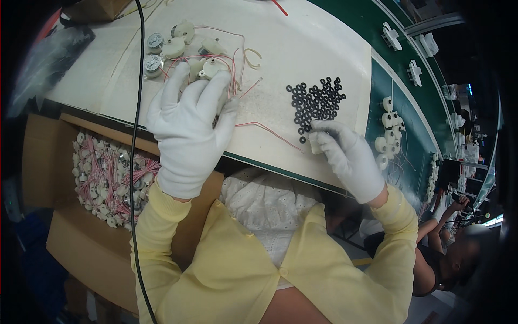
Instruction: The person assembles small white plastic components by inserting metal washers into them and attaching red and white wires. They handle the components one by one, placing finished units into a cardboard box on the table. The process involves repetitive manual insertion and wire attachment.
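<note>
My left hand [189,121], in a white glove, reaches over a group of small white motors [174,47] with thin red and white wires. Its fingers are apart, and the fingertips lie at a motor [212,67] and the wires around it. My right hand [345,154], gloved too, is closed in a pinch at the near edge of a patch of black rubber rings [318,101]. Something pale shows at its fingertips, too covered to make out. A pair of red and white wires [264,127] runs along the white tabletop [270,97] and ends close to these fingertips.
A cardboard box [81,227] full of wired motors [108,178] stands below the table's left side. A black cable [135,162] hangs across the left. More motors [389,129] sit on the green surface [415,121] at right, near white parts [414,72]. A co-worker [442,254] is at lower right.
</note>
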`<state>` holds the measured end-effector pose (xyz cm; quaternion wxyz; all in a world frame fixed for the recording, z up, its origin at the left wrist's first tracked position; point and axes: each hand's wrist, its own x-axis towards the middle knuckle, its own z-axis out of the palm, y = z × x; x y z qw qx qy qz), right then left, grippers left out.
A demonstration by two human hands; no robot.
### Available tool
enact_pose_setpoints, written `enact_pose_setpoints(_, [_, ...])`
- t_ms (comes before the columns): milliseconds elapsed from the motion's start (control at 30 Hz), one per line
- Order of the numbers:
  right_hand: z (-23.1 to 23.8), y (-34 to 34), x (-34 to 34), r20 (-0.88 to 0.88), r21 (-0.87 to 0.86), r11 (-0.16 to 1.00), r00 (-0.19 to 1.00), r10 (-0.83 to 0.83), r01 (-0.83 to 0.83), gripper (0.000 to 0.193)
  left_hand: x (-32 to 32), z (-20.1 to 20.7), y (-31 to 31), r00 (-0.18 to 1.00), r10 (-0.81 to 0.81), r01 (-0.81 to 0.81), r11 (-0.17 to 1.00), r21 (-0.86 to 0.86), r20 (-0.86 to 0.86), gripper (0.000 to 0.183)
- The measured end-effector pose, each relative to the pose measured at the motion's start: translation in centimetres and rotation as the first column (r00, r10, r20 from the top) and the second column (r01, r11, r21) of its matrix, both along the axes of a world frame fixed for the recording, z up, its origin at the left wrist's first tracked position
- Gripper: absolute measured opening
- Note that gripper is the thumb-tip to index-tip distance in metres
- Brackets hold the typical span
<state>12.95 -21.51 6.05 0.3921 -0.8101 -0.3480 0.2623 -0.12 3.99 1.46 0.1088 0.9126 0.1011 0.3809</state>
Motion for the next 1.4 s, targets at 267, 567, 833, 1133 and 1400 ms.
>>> enact_pose_setpoints(267, [0.0, 1.0, -0.7, 0.738, -0.198, 0.965, 0.622, 0.261, -0.170, 0.032, -0.1, -0.5, 0.3, 1.000, -0.004, 0.004, 1.000, 0.000, 0.014, 0.040])
enact_pose_setpoints(567, [1.2, -0.3, -0.8, 0.402, -0.189, 0.960, 0.876, 0.267, -0.206, 0.034, -0.2, -0.8, 0.4, 1.000, -0.011, 0.011, 1.000, -0.001, 0.029, 0.040])
enact_pose_setpoints(833, [1.3, 1.5, -1.1, 0.522, -0.113, 0.981, 0.830, 0.196, -0.160, 0.035, -0.3, -0.7, 0.3, 1.000, -0.014, 0.014, 1.000, -0.024, -0.003, 0.040])
enact_pose_setpoints(1133, [1.5, 2.4, 0.5, 0.713, -0.110, 0.954, 0.646, 0.272, -0.280, 0.036, 0.2, -1.2, 0.6, 0.997, -0.007, 0.003, 0.999, 0.051, 0.078, 0.042])
enact_pose_setpoints(1400, [2.6, 3.2, 0.7, 0.775, -0.375, 0.867, 0.403, 0.487, -0.327, 0.040, -0.1, -0.7, 0.5, 1.000, -0.018, 0.018, 1.000, 0.000, 0.019, 0.041])
